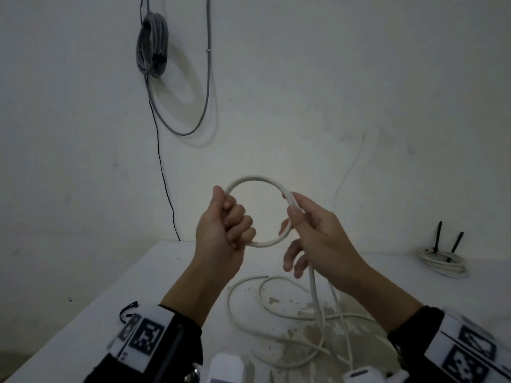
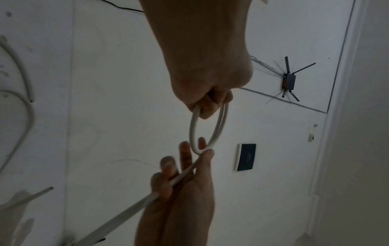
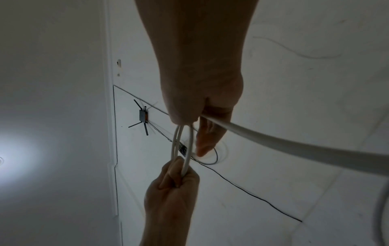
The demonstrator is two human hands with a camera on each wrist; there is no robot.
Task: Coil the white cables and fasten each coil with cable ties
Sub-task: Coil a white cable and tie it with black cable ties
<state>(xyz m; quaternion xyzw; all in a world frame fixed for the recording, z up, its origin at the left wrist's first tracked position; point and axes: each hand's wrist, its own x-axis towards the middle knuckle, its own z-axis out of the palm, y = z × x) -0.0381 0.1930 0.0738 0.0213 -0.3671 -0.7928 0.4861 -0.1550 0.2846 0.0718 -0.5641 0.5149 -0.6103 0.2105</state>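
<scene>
A small loop of white cable is held up above the table between both hands. My left hand is curled in a fist round the loop's left side. My right hand pinches the loop's right side with thumb and forefinger, the other fingers loose. In the left wrist view the loop hangs from my left hand down to my right hand. The rest of the cable trails down from my right hand and lies in loose curves on the table. In the right wrist view it runs off to the right.
A coiled white cable with black ties sticking up lies at the table's back right. A grey cable coil and a thin black wire hang on the wall. The white table has worn patches near me.
</scene>
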